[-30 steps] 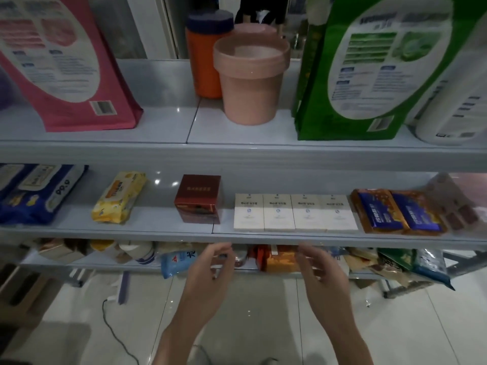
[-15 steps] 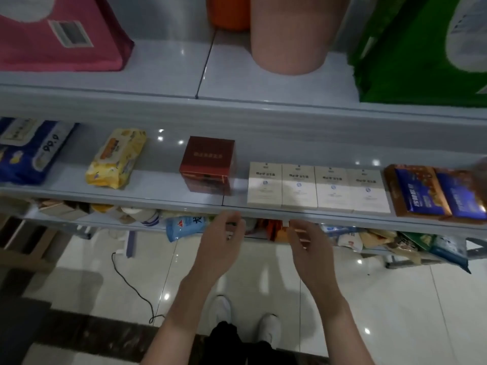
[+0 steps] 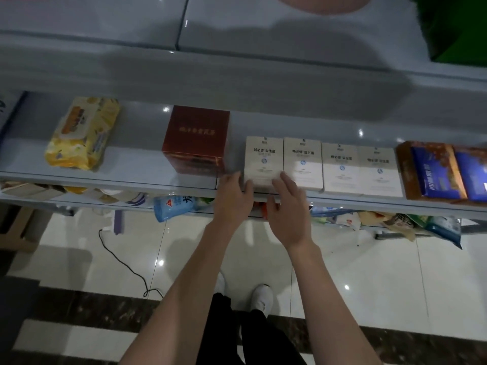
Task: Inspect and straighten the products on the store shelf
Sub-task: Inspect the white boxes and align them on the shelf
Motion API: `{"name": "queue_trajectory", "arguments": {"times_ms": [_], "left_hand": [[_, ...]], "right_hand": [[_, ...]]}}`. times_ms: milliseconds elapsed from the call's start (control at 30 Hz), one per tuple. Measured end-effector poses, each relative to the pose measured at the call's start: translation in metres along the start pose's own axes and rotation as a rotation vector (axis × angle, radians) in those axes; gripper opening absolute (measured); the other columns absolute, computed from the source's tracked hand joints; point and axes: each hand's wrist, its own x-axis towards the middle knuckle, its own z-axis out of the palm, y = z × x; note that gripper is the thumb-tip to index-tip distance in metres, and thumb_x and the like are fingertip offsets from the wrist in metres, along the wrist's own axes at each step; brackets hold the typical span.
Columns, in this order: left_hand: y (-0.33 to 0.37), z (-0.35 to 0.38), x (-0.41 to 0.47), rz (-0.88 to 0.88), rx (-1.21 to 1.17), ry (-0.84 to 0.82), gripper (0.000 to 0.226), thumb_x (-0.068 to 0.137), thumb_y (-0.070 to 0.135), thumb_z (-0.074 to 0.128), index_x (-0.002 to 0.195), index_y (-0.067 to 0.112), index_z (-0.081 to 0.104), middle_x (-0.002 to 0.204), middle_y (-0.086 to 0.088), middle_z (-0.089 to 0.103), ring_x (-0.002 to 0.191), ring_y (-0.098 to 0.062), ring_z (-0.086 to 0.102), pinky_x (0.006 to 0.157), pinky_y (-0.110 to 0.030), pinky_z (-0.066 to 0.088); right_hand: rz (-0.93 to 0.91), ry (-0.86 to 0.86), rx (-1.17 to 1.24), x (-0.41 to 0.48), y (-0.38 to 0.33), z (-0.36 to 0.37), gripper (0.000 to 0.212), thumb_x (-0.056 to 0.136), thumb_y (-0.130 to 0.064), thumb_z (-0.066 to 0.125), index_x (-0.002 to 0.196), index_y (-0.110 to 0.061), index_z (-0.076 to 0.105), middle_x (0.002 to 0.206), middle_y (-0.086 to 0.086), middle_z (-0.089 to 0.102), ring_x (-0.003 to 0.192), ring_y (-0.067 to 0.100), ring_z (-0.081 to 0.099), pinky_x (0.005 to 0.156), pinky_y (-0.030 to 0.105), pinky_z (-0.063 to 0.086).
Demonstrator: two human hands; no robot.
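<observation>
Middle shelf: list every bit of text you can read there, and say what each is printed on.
"益生菌": on the leftmost white box; the characters before it and the small print are too blurred to read.
Three white boxes beside it: same layout, blurrier.
Red box: gold characters, unreadable.
Yellow pack: label blurred.
Blue snack packs: sideways white lettering, unreadable.

grey shelf (image 3: 137, 156) bears a yellow wipes pack (image 3: 81, 133), red box (image 3: 195, 138), four white boxes (image 3: 340, 167), blue packets (image 3: 434, 175).
</observation>
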Motion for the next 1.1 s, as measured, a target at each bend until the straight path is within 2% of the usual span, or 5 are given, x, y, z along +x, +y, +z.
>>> {"name": "queue_trajectory", "arguments": {"times_ms": [333,500,667,867,1100], "left_hand": [[-0.010,0.009,-0.014,-0.038,-0.157,0.113,0.024,0.099,0.026,0.062,0.114,0.007,0.062,0.117,-0.012,0.064,0.101,-0.021,0.064,0.090,-0.039,0.058],[-0.010,0.005,-0.034,-0.083,-0.299,0.124,0.011,0.099,0.014,0.064,0.107,0.008,0.058,0.104,-0.004,0.067,0.093,-0.015,0.065,0.070,-0.010,0.051],[-0.011,-0.003,-0.052,-0.078,-0.382,0.066,0.025,0.099,0.010,0.062,0.124,0.014,0.058,0.115,0.000,0.067,0.103,-0.012,0.065,0.084,-0.015,0.053],[-0.006,-0.019,-0.081,-0.061,-0.431,0.028,0.034,0.099,0.008,0.061,0.125,0.029,0.057,0.112,0.004,0.067,0.103,-0.011,0.065,0.088,-0.027,0.058],[0.024,-0.042,-0.116,0.035,-0.531,0.058,0.038,0.096,-0.002,0.060,0.118,0.030,0.060,0.112,0.003,0.071,0.095,0.002,0.068,0.077,-0.014,0.054]], "right_hand": [[-0.013,0.096,0.032,-0.032,-0.010,0.008,0.032,0.099,-0.011,0.056,0.127,-0.002,0.067,0.147,0.016,0.057,0.131,0.031,0.059,0.112,0.041,0.042],[0.196,0.158,0.337,-0.038,-0.021,0.000,0.023,0.096,0.000,0.065,0.119,0.004,0.069,0.137,0.020,0.059,0.116,-0.008,0.043,0.098,-0.005,0.030],[0.373,0.109,0.476,-0.039,-0.019,-0.012,0.029,0.100,-0.016,0.061,0.128,-0.009,0.064,0.122,0.002,0.058,0.105,0.011,0.054,0.085,0.002,0.040],[0.434,0.006,0.624,-0.042,-0.018,-0.037,0.025,0.103,-0.026,0.059,0.126,-0.019,0.069,0.118,0.000,0.070,0.106,0.015,0.066,0.096,0.041,0.056],[0.431,0.036,0.872,-0.052,-0.029,-0.090,0.029,0.101,-0.007,0.062,0.129,-0.013,0.067,0.121,0.003,0.071,0.095,-0.004,0.068,0.077,0.018,0.059]]}}
